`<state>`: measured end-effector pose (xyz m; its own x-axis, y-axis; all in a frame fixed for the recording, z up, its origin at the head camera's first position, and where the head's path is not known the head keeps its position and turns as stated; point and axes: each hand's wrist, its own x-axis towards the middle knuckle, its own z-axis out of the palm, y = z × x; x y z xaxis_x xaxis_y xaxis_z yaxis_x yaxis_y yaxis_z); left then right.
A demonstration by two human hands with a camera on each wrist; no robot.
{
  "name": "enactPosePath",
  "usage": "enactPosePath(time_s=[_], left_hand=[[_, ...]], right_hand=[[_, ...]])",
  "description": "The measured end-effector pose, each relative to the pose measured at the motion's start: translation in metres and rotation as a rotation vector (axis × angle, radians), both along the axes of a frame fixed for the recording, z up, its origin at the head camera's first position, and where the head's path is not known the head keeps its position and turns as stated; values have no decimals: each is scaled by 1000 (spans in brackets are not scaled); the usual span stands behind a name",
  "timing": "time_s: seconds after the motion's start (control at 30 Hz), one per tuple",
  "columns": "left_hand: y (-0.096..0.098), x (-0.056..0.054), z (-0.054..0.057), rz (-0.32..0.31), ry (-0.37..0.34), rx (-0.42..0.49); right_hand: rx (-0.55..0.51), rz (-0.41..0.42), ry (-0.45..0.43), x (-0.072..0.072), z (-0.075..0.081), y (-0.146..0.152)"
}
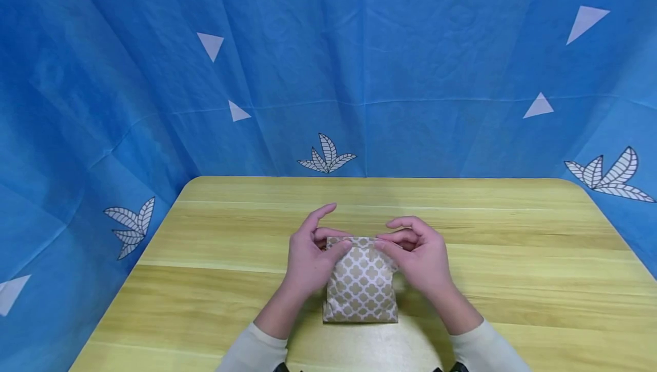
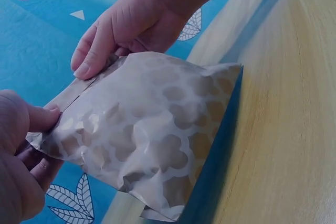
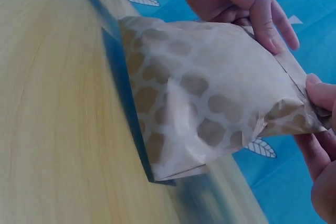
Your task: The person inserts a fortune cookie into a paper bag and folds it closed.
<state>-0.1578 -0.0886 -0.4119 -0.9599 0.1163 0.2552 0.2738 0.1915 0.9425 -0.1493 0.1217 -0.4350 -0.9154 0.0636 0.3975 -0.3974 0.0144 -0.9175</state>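
A brown paper bag (image 1: 363,286) with a white quatrefoil pattern stands at the near middle of the table, its body bulging and its top edge folded over. My left hand (image 1: 311,255) pinches the left end of the fold, thumb on the near face and fingers behind. At the right end, my right hand (image 1: 421,255) grips the fold the same way. In the left wrist view the paper (image 2: 152,129) looks puffed and creased near the side. The right wrist view shows the bag (image 3: 205,93) with its folded flap between both thumbs. Whatever is inside is hidden.
The bag stands on a light wood-grain table (image 1: 205,235) with rounded far corners. Behind and to the sides hangs a blue curtain (image 1: 421,64) printed with white leaves and triangles. Pale sleeves (image 1: 259,349) cover both forearms.
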Motion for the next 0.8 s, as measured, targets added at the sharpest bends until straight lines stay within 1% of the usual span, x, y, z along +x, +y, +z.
enactPosePath(time_s=[0.13,0.27,0.37,0.5,0.57,0.7,0.8], left_hand=[[-1,-2,-1,28,-3,-7],[-3,-3,-1,32,-11,6],[-3,-4,-2,23,-23,18],[-3,-5,-3,28,-36,20],[-3,-6,-4,42,-39,22],[-4,-6,-5,69,-43,38],[-5,-7,-6,68,-46,49]], right_hand=[[-24,-21,-3,-1,-2,3],[-38,-28,-17,-2,-1,5],[-44,-25,-50,-2,-1,7],[-43,-13,-108,-3,-2,9],[-32,16,-148,-2,-3,11],[7,124,-222,-1,-6,16],[24,194,-240,-1,-8,18]])
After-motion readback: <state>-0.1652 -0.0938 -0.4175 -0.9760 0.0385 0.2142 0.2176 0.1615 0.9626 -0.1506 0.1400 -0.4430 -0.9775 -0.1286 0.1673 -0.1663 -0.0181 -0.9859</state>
